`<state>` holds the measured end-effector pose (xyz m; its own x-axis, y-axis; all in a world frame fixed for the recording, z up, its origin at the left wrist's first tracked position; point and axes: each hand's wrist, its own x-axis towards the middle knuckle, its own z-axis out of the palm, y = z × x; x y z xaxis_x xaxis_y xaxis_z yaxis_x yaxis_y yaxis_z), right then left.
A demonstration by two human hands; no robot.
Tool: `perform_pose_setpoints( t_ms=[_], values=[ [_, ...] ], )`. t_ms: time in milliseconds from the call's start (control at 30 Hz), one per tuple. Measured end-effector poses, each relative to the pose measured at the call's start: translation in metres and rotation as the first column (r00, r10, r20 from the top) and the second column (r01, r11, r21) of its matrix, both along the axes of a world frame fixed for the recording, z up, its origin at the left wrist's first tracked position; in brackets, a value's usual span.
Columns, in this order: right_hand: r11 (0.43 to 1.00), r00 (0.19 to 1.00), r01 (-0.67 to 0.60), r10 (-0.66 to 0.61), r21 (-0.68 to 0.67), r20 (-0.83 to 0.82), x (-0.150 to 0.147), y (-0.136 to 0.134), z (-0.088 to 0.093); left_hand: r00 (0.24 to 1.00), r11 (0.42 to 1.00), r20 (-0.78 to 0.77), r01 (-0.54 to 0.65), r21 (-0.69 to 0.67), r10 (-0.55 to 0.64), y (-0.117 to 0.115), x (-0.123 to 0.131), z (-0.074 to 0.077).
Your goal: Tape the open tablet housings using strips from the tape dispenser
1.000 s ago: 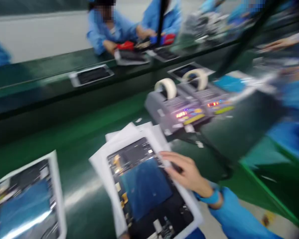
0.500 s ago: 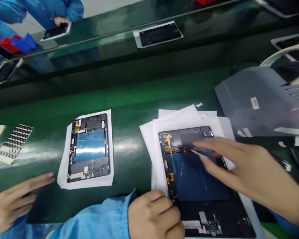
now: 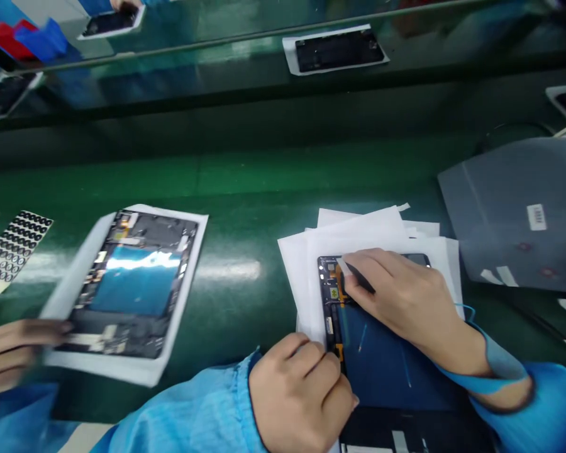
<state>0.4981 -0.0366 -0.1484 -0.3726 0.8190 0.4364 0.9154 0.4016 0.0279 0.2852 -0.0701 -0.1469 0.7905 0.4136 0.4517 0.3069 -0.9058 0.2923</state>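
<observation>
An opened tablet [image 3: 387,371] with a blue middle panel lies on a stack of white sheets [image 3: 358,229] on the green belt. My left hand [image 3: 302,393] is curled against the tablet's lower left edge and holds it down. My right hand [image 3: 405,296] rests over the tablet's upper part. Its fingertips pinch a small white tape strip [image 3: 344,265] against the top left corner, beside the orange flex cable [image 3: 336,284]. What lies under the palm is hidden.
Another person's hand [image 3: 9,352] at the far left grips a white sheet carrying a second opened tablet [image 3: 132,283], tilted off the belt. A sheet of black dot stickers [image 3: 14,248] lies left. A grey tape machine [image 3: 514,214] stands right. More tablets [image 3: 334,50] lie on the far belt.
My right hand has drawn in to the tablet's top left corner and closed on the tape strip. The other person's hand has taken the left sheet and tilted its tablet.
</observation>
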Motion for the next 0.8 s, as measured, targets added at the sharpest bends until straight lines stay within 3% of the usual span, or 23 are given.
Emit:
perform_pose_setpoints(
  t_ms=[600, 800],
  values=[
    [0.996, 0.995, -0.041, 0.048, -0.08, 0.092, -0.0004, 0.0018, 0.0011, 1.0, 0.999, -0.026, -0.017, -0.044, 0.016, -0.0002, 0.0001, -0.0038],
    [0.991, 0.976, -0.015, 0.044, -0.135, 0.214, -0.0046, 0.0004, 0.0077, 0.994, 0.996, -0.095, -0.066, -0.068, 0.059, 0.0073, -0.0052, -0.0035]
  ],
)
